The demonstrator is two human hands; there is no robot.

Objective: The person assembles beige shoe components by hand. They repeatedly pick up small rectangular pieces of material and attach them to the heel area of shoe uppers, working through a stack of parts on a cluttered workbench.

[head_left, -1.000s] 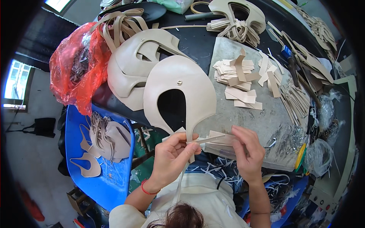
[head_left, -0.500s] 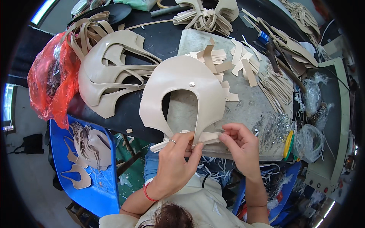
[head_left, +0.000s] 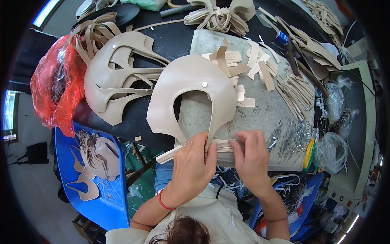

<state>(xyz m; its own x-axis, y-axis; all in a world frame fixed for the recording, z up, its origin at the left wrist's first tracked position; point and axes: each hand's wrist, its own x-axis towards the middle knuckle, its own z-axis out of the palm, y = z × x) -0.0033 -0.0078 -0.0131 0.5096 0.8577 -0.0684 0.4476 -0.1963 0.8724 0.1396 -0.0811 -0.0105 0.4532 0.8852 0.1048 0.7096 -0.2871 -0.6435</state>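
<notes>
Head view: left hand point(head_left: 191, 168) pinches the beige curved panel point(head_left: 191, 75) by one narrow end, thumb against fingers, presumably steadying it over the grey board point(head_left: 260, 120); right hand point(head_left: 252, 156) half-curled at pale strips point(head_left: 222, 145) beside that end, probably aligning them, can't tell if gripped.

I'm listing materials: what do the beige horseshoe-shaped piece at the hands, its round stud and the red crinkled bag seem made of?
The beige horseshoe-shaped piece could be real or imitation leather: smooth, with a soft sheen. Its round stud is probably polished metal, from its bright glint. The red crinkled bag appears thin, glossy plastic: creased and partly see-through.
</notes>
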